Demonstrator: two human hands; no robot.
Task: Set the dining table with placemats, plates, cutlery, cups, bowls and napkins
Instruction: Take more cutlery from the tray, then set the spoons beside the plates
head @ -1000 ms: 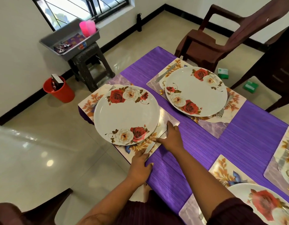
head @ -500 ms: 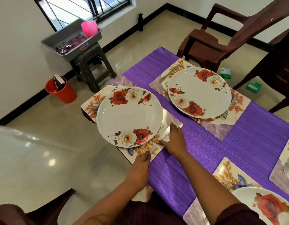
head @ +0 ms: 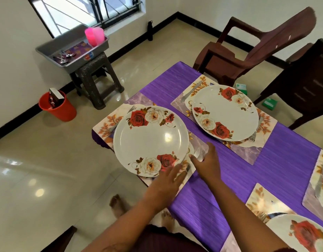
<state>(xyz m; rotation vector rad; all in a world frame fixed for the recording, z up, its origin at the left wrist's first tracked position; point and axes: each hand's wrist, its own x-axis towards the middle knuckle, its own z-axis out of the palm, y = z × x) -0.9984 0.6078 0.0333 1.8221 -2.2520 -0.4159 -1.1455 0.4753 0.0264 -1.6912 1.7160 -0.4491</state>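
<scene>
Placemats, rose plates (head: 150, 140) and some cutlery are laid on the purple table (head: 229, 179), the right hand (head: 208, 163) pinching a knife (head: 198, 153) just right of the near plate, the left hand (head: 168, 182) open beside it, while pink cups (head: 94, 36) wait in the far-left tray (head: 48, 51); no bowls or napkins visible.
</scene>
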